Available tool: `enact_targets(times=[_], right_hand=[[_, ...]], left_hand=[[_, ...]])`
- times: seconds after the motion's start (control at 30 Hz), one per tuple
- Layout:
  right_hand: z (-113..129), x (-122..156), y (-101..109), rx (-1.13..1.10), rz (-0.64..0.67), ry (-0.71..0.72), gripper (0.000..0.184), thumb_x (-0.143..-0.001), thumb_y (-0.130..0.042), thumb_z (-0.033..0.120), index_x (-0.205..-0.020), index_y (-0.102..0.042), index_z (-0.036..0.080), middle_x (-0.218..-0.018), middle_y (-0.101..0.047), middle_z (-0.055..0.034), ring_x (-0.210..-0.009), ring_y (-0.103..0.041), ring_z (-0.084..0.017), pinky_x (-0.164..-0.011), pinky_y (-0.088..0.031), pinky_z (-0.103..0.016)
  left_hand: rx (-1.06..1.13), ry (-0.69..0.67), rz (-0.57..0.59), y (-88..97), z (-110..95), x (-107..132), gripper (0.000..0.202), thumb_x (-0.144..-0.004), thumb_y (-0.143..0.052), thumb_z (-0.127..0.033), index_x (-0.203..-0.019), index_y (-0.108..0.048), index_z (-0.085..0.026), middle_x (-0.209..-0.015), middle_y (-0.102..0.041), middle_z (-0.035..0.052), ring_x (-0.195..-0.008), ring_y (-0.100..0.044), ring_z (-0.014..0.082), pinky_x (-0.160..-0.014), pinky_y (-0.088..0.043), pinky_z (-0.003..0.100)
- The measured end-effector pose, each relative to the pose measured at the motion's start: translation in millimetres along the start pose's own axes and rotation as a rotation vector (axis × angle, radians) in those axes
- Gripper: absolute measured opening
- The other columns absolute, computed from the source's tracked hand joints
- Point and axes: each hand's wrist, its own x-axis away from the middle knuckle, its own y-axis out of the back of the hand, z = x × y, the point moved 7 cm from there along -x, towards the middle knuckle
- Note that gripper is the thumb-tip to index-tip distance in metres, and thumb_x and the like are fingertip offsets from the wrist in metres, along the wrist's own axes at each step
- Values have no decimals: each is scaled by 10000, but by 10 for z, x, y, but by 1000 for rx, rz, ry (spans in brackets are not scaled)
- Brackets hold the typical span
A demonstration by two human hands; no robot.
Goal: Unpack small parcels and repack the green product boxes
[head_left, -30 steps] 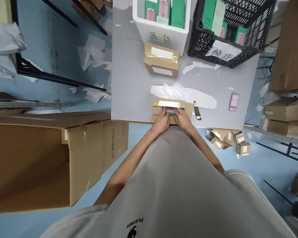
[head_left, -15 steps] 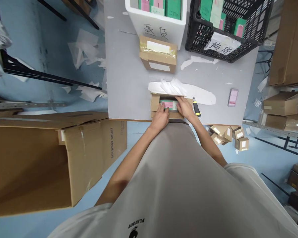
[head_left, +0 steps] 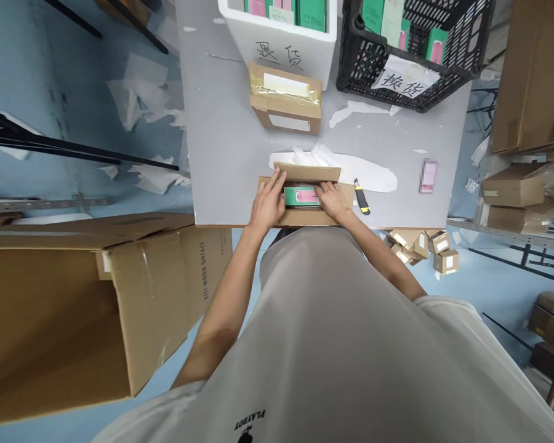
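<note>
A small open cardboard box [head_left: 305,217] lies at the table's near edge, holding a green and pink box [head_left: 301,196]. Its far flap [head_left: 307,172] stands raised. My left hand [head_left: 266,202] is at the left end, fingers closed on the flap's left corner. At the right end, my right hand [head_left: 333,200] has its bent fingers closed on the cardboard near the flap's lower right corner, beside the green and pink box. My thumbs are partly hidden. A utility knife [head_left: 362,197] with a black and yellow handle rests to the right.
White paper [head_left: 369,175] lies behind the open box. Farther back are a taped carton [head_left: 286,101], a white bin [head_left: 281,52] and a black crate [head_left: 351,67], the latter two holding green boxes. A large open carton [head_left: 157,295] stands at left; small cartons [head_left: 445,262] lie on the floor.
My left hand has moved from the green and pink box to the flap's left corner. The far flap is now raised into view. My right hand has shifted slightly down and left.
</note>
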Motion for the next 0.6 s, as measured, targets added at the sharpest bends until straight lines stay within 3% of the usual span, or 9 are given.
enact_targets(times=[0.1,0.33,0.47,0.6], right_hand=[[21,-55,-58,23,14,17,651,-1104,-568,130,-1743,-586,8,-1709,-646,-315,-1576,-539,-424,-1316,-443,-536],[107,-120,-117,43,17,2,749,-1081,-527,107,-1802,-463,-86,-1698,-654,-377,-1569,-571,-440,-1284,-502,-565],[171,-161,-99,50,29,-34,714,-1097,-382,22,-1800,-483,-54,-1669,-692,-366,-1562,-606,-418,-1259,-550,-558],[231,-144,-81,41,61,-57,720,-1111,-245,-25,-1795,-459,-94,-1734,-633,-372,-1617,-588,-391,-1272,-562,-496]], left_hand=[[28,-2,-4,2,4,6,769,-1079,-583,-308,-1845,-549,-256,-1926,-508,154,-1773,-506,417,-1444,-427,711],[73,13,-20,-92,99,-1,705,-1108,-585,-322,-1809,-599,-240,-1943,-478,160,-1696,-571,416,-1424,-462,691],[73,2,-8,-128,111,-1,726,-1085,-562,-276,-1808,-602,-227,-1955,-454,165,-1705,-566,414,-1427,-455,695],[88,-14,-14,-99,104,1,714,-1078,-552,-254,-1788,-623,-233,-1934,-493,159,-1721,-555,404,-1431,-453,700]])
